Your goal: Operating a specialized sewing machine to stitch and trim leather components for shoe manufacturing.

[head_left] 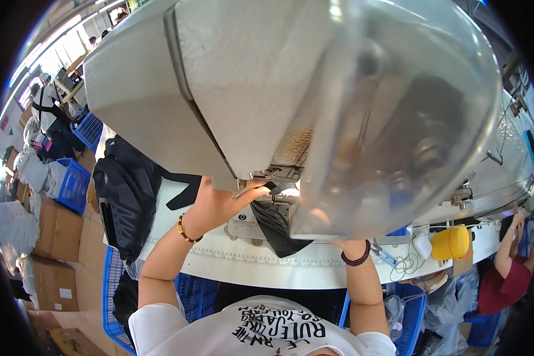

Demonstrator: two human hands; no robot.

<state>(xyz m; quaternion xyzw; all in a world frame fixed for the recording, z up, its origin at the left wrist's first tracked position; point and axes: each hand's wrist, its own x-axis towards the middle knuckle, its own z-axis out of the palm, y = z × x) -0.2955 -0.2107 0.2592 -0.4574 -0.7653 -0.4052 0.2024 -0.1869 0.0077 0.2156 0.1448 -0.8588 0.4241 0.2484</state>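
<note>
A large pale sewing machine point(249, 77) fills the upper middle of the view. Below its presser foot point(276, 174), a strip of black fabric point(277, 228) lies over the metal plate and hangs toward me. My left hand point(222, 202), with a beaded bracelet at the wrist, is closed at the foot, thumb and fingers pinching the fabric's edge. To the right of the fabric, my right hand point(323, 221) is mostly behind a clear plastic shield point(397, 178). Its fingers show only as a blur, so their grip is hidden.
On the left end of the white table point(219, 261) lies a heap of black fabric pieces point(127, 196). Thread snips point(385, 256) and a yellow container point(450, 243) sit on the right. Blue crates point(115, 296) stand below. Another person's arm point(507, 249) shows at far right.
</note>
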